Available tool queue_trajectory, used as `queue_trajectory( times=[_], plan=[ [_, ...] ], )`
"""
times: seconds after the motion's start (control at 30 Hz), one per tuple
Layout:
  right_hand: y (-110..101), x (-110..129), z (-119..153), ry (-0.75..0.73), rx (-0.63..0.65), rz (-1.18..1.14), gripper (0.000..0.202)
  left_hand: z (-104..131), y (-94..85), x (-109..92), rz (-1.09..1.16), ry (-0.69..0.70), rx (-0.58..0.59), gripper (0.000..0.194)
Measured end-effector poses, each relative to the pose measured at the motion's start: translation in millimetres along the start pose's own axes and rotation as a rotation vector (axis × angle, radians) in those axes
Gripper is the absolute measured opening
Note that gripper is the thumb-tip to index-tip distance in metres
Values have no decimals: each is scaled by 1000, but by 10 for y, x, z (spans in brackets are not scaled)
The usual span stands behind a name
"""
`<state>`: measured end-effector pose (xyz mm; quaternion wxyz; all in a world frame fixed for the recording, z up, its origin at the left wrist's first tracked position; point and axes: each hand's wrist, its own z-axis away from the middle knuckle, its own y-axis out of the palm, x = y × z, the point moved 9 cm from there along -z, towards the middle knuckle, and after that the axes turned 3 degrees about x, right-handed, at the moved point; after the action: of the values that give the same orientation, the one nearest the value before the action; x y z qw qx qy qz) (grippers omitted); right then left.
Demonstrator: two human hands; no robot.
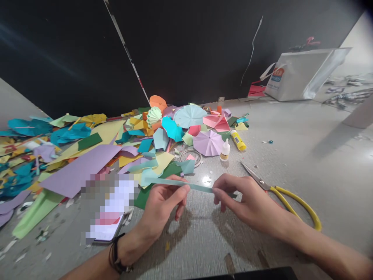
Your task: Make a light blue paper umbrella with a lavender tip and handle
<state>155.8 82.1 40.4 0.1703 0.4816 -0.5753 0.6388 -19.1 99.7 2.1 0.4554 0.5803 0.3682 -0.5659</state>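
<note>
A narrow pale blue-green paper strip stretches between my two hands, a little above the grey surface. My left hand pinches it between thumb and fingers, and its left end sticks out past that hand. Near the other end, my right hand also pinches the strip, with a short tip showing beyond the fingers. Scissors with yellow handles lie just beyond and to the right of my right hand, partly behind the forearm. A small white glue bottle stands upright past my hands.
A yellow glue stick and a ring-shaped roll lie beyond my hands. Folded paper fans and coloured scraps pile up at left and back. A phone lies left. Behind are a black wall and white bag.
</note>
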Motion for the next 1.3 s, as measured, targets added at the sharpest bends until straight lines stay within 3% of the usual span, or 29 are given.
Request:
queue_trajectory(
  times=[0.17,0.37,0.63,0.8,1.0,1.3],
  plan=[
    [197,39,3,66,137,-244,20,26,152,50,-37,-19,132,33],
    [124,-81,-16,132,94,-225,23,1,-26,-4,-59,21,-36,37],
    [307,-137,-3,120,183,-295,26,32,179,172,-28,-82,159,32],
    [346,-115,-12,106,212,-286,30,45,184,155,-65,-92,162,32],
    [293,-133,3,165,194,-304,19,24,149,112,-64,-65,128,33],
    [423,-188,29,184,260,-477,25,47,222,224,-98,-84,228,29]
  ],
)
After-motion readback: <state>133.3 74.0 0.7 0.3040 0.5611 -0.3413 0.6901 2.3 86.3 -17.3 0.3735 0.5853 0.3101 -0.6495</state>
